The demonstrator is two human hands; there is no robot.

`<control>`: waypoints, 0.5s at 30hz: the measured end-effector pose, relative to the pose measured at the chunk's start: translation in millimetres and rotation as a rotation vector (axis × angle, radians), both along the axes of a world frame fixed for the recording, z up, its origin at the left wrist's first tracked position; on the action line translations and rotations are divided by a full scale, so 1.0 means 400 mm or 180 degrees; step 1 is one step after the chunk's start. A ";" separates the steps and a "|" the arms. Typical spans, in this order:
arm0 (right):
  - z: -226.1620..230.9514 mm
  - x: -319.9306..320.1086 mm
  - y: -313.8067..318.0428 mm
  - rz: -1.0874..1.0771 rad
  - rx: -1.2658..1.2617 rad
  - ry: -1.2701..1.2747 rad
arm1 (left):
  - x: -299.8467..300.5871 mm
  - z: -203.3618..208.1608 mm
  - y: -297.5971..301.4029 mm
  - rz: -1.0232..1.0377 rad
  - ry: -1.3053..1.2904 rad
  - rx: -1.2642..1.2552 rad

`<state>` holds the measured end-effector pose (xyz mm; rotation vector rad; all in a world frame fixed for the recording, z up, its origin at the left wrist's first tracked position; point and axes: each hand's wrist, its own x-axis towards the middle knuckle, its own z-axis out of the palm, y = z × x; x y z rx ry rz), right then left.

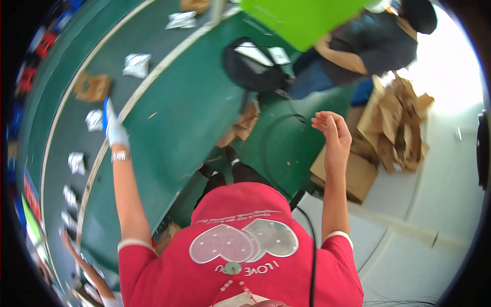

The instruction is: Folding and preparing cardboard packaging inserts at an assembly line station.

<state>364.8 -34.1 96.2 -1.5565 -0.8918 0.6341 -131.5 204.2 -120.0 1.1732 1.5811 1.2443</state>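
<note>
My left hand point(115, 128) wears a white glove with blue fingers and is stretched out over the edge of a dark conveyor belt point(59, 130). Its fingers point straight and hold nothing that I can see. Just beyond the fingertips lies a brown paper package point(92, 87), and beside them a white pouch point(94, 120). My bare right hand point(335, 137) is raised in the air on the right, loosely curled with thumb and fingers apart, and nothing shows in it. More white pouches, one of them a crinkled pouch point(136, 65), are spread along the belt.
A green worktop point(169, 128) runs between me and the belt. Ahead, a person point(358, 51) stands near a black round object point(250, 64) and a bright green panel point(302, 20). Cardboard boxes point(348, 174) with crumpled brown paper point(401, 123) stand right. Another person's arm point(84, 263) reaches in lower left.
</note>
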 end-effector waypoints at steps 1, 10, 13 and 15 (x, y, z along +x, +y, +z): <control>-0.023 0.053 -0.034 -0.0244 0.0018 -0.0108 | 0.073 0.014 -0.051 -0.0047 -0.0783 0.0186; -0.241 0.168 -0.229 -0.1043 -0.0382 0.1872 | 0.479 0.042 -0.434 -0.1187 -0.1017 -0.0085; -0.298 0.184 -0.273 -0.0617 -0.0766 0.1972 | 0.676 0.185 -0.520 -0.1487 -0.1448 -0.0296; -0.331 0.224 -0.304 -0.0402 -0.0819 0.2065 | 0.790 0.199 -0.538 -0.1459 -0.1477 -0.0596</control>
